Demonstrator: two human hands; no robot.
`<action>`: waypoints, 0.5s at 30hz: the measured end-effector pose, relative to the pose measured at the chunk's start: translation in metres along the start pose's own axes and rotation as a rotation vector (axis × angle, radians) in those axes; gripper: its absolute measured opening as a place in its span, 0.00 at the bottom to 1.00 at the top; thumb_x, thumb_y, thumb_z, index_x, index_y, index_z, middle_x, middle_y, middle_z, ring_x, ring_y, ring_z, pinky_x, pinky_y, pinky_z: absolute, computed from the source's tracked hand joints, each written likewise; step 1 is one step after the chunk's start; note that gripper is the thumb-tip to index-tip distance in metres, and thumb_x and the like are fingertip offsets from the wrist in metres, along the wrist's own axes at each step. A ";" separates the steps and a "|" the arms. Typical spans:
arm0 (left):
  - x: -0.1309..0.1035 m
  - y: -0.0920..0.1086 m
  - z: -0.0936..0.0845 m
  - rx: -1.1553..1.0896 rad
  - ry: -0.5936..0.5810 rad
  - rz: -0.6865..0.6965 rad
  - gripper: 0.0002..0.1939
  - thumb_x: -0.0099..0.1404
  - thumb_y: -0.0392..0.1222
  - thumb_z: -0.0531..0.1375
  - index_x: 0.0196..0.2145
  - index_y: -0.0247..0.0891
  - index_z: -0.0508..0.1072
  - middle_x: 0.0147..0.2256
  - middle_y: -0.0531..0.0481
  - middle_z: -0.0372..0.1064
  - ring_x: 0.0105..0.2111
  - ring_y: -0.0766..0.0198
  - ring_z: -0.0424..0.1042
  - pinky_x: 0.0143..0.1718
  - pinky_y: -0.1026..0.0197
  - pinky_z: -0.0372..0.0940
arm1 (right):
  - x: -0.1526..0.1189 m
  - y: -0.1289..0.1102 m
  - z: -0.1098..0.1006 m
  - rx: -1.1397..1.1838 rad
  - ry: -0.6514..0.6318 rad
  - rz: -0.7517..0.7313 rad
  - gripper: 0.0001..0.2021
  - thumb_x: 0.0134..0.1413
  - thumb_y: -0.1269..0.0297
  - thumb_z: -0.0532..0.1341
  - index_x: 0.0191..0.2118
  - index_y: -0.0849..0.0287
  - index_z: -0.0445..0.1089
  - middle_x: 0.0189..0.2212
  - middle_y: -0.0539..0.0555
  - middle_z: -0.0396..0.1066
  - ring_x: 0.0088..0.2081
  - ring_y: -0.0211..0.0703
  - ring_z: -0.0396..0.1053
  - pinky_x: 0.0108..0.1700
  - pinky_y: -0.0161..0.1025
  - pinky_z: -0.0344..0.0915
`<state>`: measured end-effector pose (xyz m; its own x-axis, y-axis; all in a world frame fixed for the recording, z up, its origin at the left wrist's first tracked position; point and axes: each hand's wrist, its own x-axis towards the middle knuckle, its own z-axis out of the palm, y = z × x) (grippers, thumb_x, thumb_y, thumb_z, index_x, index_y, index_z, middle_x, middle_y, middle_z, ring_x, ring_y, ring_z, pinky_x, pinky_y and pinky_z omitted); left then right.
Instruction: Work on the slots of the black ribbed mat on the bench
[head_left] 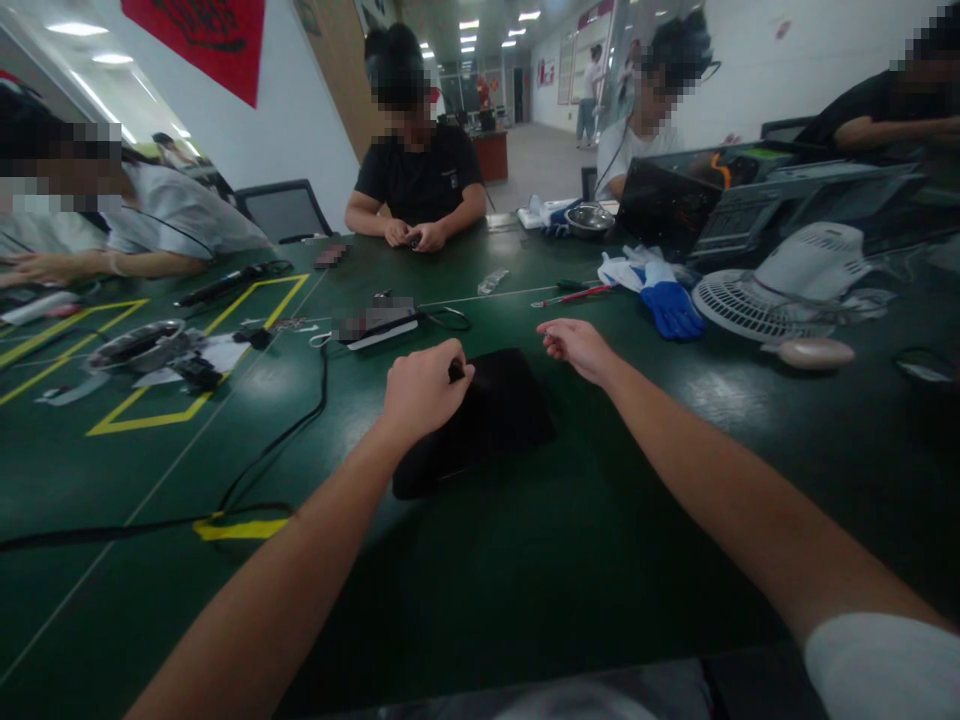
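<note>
My left hand (421, 392) is closed around a small black object (456, 371), mostly hidden by the fingers, so its kind does not show. It is over the left part of a flat black pad (504, 410) lying on the dark green table (600, 560). To the right of the pad, my right hand (581, 350) is held with thumb and fingers pinched together. Whatever is between those fingertips is too small to make out.
Beyond my hands lie a red-handled tool (585, 294), blue and white gloves (667, 300) and a white fan (787, 280). A black cable (300, 420) runs along the left, near a round metal part (139, 345). Across the table sits a person in black (420, 180).
</note>
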<state>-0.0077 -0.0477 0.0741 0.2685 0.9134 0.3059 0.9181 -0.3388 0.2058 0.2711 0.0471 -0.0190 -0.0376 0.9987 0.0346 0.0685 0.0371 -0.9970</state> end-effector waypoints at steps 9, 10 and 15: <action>-0.013 -0.038 -0.019 -0.299 0.252 -0.118 0.13 0.66 0.53 0.66 0.30 0.46 0.72 0.26 0.53 0.72 0.27 0.56 0.70 0.33 0.54 0.61 | -0.016 -0.011 0.018 -0.029 -0.035 0.077 0.04 0.58 0.72 0.69 0.39 0.59 0.78 0.33 0.51 0.79 0.29 0.36 0.72 0.34 0.35 0.71; -0.015 -0.043 -0.021 -0.344 0.281 -0.122 0.13 0.66 0.54 0.66 0.30 0.46 0.72 0.26 0.53 0.72 0.27 0.57 0.70 0.33 0.55 0.62 | -0.020 -0.012 0.023 -0.045 -0.064 0.076 0.04 0.60 0.72 0.68 0.40 0.58 0.79 0.35 0.51 0.79 0.29 0.36 0.72 0.34 0.36 0.71; -0.025 -0.060 -0.025 -0.512 0.386 -0.179 0.15 0.67 0.57 0.68 0.31 0.46 0.71 0.29 0.52 0.76 0.30 0.57 0.74 0.35 0.54 0.68 | -0.046 -0.017 0.062 -0.143 -0.236 -0.032 0.12 0.71 0.64 0.62 0.53 0.57 0.80 0.40 0.53 0.78 0.30 0.37 0.74 0.32 0.37 0.70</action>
<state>-0.0772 -0.0561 0.0771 -0.0864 0.8513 0.5175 0.6591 -0.3407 0.6705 0.2095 -0.0019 -0.0082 -0.2718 0.9618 0.0317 0.2034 0.0897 -0.9750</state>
